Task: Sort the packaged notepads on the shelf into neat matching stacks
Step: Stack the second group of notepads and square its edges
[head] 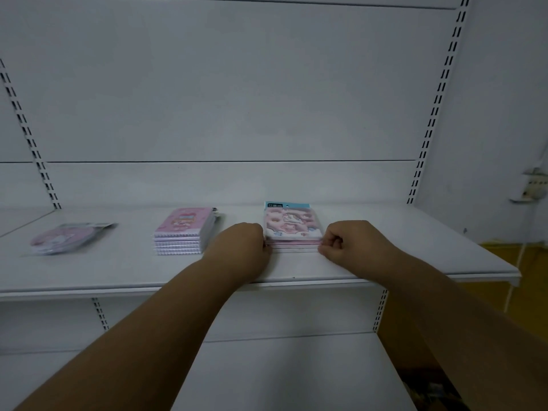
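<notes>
Shelving unit: white metal back panel [237, 84] with slotted uprights [436, 108] at both sides, filling most of the view.
Shelf: white metal shelf [118, 271] running the full width, its front lip near the forearms.
Lower shelf: a second white shelf [281, 375] below, partly hidden by the arms.
Left hand: left hand [243, 247] curled, fingers pressed against the left side of the unicorn notepad stack; the fingertips are hidden, so I cannot tell whether they pinch it.
Right hand: right hand [347, 241] in a loose fist, thumb and fingers touching the stack's right front corner.
Unicorn notepad stack: unicorn notepad stack [292, 226] right of centre on the shelf, pink-and-white cover with a teal header card, several packs squared up, held between the two hands.
Spiral notepad stack: spiral notepad stack [185, 231] with pink covers, just left of the left hand, neat, untouched.
Round pack: round pink notepads in clear wrap [63, 237], lying flat far left, well apart from the others.
</notes>
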`<control>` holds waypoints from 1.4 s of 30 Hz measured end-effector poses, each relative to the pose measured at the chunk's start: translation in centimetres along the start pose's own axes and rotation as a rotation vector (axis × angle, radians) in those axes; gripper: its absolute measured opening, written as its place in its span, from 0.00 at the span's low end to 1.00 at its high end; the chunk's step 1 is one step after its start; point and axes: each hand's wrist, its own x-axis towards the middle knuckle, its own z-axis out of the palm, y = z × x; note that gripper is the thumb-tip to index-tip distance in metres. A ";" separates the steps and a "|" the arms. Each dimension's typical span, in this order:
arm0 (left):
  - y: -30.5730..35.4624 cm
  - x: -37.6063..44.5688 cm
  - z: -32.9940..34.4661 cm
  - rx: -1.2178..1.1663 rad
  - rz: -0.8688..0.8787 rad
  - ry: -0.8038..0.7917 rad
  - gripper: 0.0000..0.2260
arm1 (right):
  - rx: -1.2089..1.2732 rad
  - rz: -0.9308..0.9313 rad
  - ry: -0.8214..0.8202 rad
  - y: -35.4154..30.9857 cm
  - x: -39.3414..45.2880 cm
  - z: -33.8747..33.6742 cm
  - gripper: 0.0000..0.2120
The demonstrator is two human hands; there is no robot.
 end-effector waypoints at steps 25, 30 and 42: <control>-0.5 0.1 0.0 -0.050 0.060 0.046 0.12 | 0.102 0.019 0.021 0.3 0.5 0.1 0.08; -1.4 0.8 -0.6 -0.189 -0.014 -0.017 0.12 | 0.185 0.080 -0.047 0.4 0.9 -0.6 0.12; 1.0 4.9 -1.2 -0.165 -0.218 -0.122 0.16 | 0.127 0.245 -0.132 -0.7 5.9 -0.1 0.17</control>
